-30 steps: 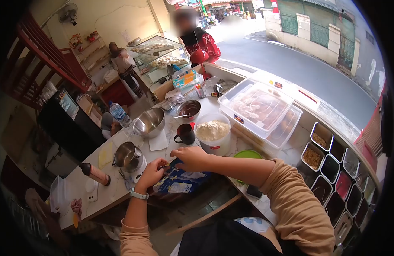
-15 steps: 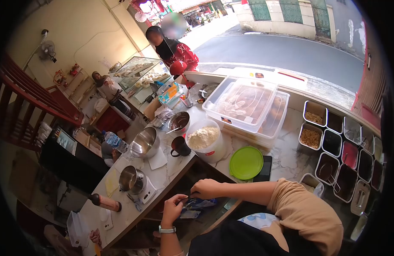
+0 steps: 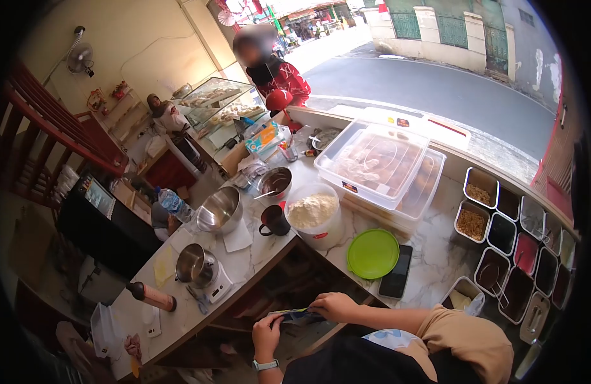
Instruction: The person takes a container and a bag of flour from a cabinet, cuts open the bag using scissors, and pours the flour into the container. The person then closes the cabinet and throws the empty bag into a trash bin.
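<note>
My left hand, with a watch on its wrist, grips one end of a blue packet. On the packet's other end, my right hand has its fingers closed. The packet is stretched between them, below the counter edge and over a dark open space. Beyond the hands stand a white tub of flour, a dark mug and a green lid. A black phone lies beside the lid. To the left, a steel bowl rests on a white scale.
Stacked clear boxes stand at the back. Topping containers fill the right side. A larger steel bowl, a chocolate bowl and a bottle are at left. A person in red and another person stand beyond.
Both hands have moved down toward my body with the blue packet, which now shows as a narrow strip between them. The view has shifted, and the green lid and phone are uncovered.
</note>
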`<act>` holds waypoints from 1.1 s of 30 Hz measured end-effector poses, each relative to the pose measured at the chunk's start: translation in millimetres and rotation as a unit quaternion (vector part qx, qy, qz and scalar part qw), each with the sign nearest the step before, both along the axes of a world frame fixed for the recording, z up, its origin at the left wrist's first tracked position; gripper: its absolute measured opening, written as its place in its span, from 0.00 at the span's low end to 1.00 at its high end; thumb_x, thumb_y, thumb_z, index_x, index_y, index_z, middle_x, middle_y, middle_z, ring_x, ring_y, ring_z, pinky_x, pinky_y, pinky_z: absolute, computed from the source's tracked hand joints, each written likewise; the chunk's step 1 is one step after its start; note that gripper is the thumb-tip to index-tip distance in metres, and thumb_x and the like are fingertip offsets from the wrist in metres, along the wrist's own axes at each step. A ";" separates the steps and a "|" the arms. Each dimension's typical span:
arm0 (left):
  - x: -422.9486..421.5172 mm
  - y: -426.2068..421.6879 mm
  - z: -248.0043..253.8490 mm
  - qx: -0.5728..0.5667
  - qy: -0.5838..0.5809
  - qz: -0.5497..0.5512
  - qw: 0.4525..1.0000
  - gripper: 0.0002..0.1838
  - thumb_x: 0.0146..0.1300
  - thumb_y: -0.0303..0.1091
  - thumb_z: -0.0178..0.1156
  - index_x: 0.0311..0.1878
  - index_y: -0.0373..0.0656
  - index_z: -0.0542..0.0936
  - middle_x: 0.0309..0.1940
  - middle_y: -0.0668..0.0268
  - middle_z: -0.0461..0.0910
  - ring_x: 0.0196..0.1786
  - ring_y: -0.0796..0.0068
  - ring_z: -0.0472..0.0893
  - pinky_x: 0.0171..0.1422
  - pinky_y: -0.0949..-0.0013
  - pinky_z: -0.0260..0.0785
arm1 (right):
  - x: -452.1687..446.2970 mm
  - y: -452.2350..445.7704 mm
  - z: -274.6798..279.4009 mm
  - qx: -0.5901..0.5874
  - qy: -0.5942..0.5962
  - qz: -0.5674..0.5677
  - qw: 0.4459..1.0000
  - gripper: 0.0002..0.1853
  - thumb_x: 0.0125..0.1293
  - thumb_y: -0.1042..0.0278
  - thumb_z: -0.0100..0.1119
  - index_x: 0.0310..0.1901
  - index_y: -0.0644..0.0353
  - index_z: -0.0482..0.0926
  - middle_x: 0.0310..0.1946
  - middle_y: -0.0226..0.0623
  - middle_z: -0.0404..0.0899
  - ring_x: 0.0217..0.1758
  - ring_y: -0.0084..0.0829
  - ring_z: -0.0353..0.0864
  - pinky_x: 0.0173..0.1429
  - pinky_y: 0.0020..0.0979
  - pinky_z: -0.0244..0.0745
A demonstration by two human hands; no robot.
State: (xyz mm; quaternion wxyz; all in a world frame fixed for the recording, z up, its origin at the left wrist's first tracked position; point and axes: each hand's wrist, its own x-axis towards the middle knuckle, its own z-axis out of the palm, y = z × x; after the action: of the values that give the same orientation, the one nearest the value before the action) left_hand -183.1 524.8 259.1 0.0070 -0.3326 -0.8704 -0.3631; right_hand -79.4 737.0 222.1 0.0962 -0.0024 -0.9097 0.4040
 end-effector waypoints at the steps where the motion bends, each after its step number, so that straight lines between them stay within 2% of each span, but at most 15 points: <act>1: 0.6 0.6 1.7 -0.007 -0.006 -0.004 1.000 0.07 0.58 0.32 0.64 0.38 0.41 0.85 0.33 0.54 0.84 0.37 0.54 0.83 0.43 0.62 0.74 | -0.1 0.9 0.5 0.003 0.002 0.005 1.000 0.14 0.66 0.56 0.56 0.43 0.54 0.85 0.40 0.37 0.82 0.44 0.41 0.82 0.47 0.38 0.79; 9: 3.0 -6.2 9.5 -0.032 -0.068 -0.017 0.997 0.06 0.55 0.30 0.64 0.34 0.40 0.85 0.32 0.57 0.84 0.36 0.56 0.83 0.43 0.62 0.73 | 9.9 9.6 -1.5 -0.003 0.016 -0.006 1.000 0.12 0.66 0.58 0.56 0.43 0.52 0.85 0.41 0.37 0.81 0.45 0.42 0.81 0.46 0.40 0.79; 12: 7.4 0.4 17.6 -0.025 -0.018 -0.034 0.999 0.05 0.54 0.29 0.65 0.33 0.41 0.86 0.31 0.59 0.84 0.35 0.58 0.82 0.43 0.62 0.72 | 9.7 12.1 -6.6 0.120 0.046 -0.012 0.992 0.11 0.64 0.59 0.58 0.43 0.51 0.84 0.40 0.33 0.80 0.47 0.37 0.79 0.51 0.38 0.74; 14: 9.2 4.5 18.0 -0.021 0.009 -0.047 0.999 0.04 0.54 0.30 0.65 0.32 0.43 0.86 0.31 0.62 0.85 0.36 0.61 0.82 0.43 0.63 0.71 | 7.5 11.3 0.4 0.124 0.073 -0.017 0.989 0.11 0.63 0.60 0.59 0.43 0.50 0.84 0.40 0.32 0.80 0.48 0.35 0.79 0.54 0.38 0.71; 21: 14.8 21.4 29.2 -0.016 0.078 -0.081 0.994 0.03 0.55 0.30 0.65 0.33 0.45 0.85 0.30 0.66 0.85 0.35 0.65 0.82 0.44 0.64 0.69 | -10.0 -0.9 25.9 0.090 0.182 0.045 0.978 0.09 0.58 0.63 0.62 0.40 0.52 0.83 0.39 0.30 0.81 0.48 0.33 0.78 0.57 0.37 0.67; 24: 18.1 28.2 27.9 -0.005 0.104 -0.082 0.991 0.03 0.54 0.29 0.65 0.33 0.45 0.85 0.30 0.66 0.84 0.35 0.66 0.82 0.44 0.64 0.69 | -10.8 -6.3 35.6 0.082 0.183 0.040 0.979 0.08 0.59 0.64 0.63 0.40 0.53 0.83 0.40 0.28 0.83 0.47 0.30 0.79 0.58 0.36 0.67; 30: 24.1 30.3 38.7 0.008 0.124 -0.068 0.990 0.03 0.53 0.27 0.65 0.32 0.44 0.85 0.29 0.66 0.84 0.34 0.66 0.82 0.44 0.63 0.67 | -11.4 -6.5 44.5 0.010 0.216 0.015 0.976 0.08 0.54 0.68 0.64 0.36 0.56 0.82 0.35 0.32 0.82 0.42 0.33 0.80 0.54 0.36 0.68; 33: 26.4 30.1 38.5 0.016 0.103 -0.059 0.993 0.03 0.54 0.28 0.65 0.32 0.46 0.85 0.27 0.67 0.83 0.33 0.68 0.81 0.44 0.65 0.65 | -7.4 -5.0 36.1 0.005 0.208 0.003 0.978 0.06 0.54 0.67 0.65 0.34 0.54 0.82 0.34 0.29 0.82 0.42 0.32 0.80 0.53 0.35 0.69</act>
State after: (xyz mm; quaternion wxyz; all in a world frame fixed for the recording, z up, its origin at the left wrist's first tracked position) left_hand -156.7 554.9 297.5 0.0804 -0.4191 -0.8378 -0.3404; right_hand -86.8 731.9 258.2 0.2822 0.0847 -0.8720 0.3910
